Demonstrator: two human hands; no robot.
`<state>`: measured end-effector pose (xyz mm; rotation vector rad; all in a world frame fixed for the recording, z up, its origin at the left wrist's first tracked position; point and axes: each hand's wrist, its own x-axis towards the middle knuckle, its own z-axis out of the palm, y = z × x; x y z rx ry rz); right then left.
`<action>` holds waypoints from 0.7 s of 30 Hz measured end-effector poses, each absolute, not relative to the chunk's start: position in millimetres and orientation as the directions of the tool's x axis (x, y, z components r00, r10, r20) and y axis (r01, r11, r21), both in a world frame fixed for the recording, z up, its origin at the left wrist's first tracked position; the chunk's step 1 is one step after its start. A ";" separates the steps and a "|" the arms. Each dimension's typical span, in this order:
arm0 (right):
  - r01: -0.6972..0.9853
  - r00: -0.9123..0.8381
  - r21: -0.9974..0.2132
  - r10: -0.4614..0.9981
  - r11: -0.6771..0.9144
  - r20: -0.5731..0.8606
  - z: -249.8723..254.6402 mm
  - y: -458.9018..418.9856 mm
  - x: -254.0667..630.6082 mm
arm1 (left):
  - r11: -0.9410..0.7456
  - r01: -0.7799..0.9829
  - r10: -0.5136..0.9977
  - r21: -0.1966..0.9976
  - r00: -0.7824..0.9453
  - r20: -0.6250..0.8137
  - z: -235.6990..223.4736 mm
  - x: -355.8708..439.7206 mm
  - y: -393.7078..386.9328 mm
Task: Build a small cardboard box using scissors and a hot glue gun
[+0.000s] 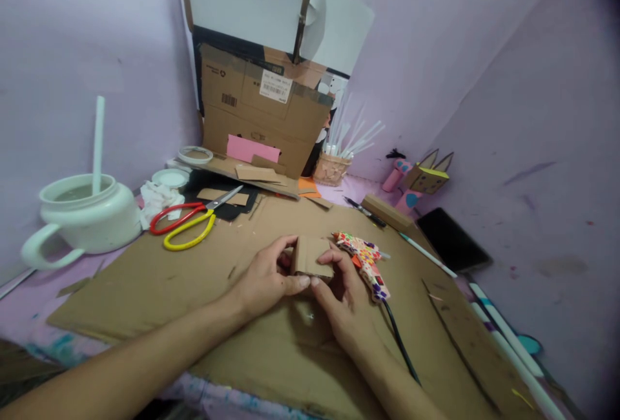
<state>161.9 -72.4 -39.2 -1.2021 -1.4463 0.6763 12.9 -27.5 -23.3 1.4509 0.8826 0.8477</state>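
A small folded cardboard box piece [310, 253] is held between both hands, just above the large cardboard sheet [159, 291]. My left hand [271, 274] grips its left side, thumb along the near lower edge. My right hand [346, 287] is closed on the right side, with the index finger on top and the thumb at the near edge. The thumb tips nearly meet there. Close by on the right lies a flower-patterned glue gun [365, 258], its black cord running toward me. Fingers partly hide the piece's sides.
Scissors [194, 216] with red and yellow handles lie left. A white mug-like pot [92, 220] stands beyond them. Cardboard scraps [259, 174] and an upright carton [261, 110] are at the back, beside a basket [332, 170] of glue sticks. A dark tablet-like slab [453, 239] rests right.
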 end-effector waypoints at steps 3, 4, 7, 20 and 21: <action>0.320 0.093 -0.889 0.923 0.327 0.373 -38.2 -72.0 161.4 | -0.041 0.083 0.901 0.996 0.434 0.001 -23.0 13.4 -26.8; 0.321 0.094 -0.890 0.924 0.325 0.371 -38.0 -71.9 161.3 | -0.040 0.084 0.901 0.996 0.434 -0.001 -23.1 13.5 -26.6; 0.319 0.109 -0.895 0.926 0.312 0.361 -37.2 -71.8 160.5 | -0.047 0.067 0.900 0.997 0.437 0.013 -24.5 13.9 -26.4; 0.281 0.131 -0.904 0.920 0.322 0.369 -37.3 -70.6 160.8 | -0.025 0.065 0.903 0.998 0.430 -0.006 -19.5 15.4 -28.1; 0.269 0.117 -0.906 0.923 0.327 0.367 -37.7 -70.4 161.4 | -0.019 0.057 0.900 0.998 0.435 -0.008 -19.3 15.5 -28.1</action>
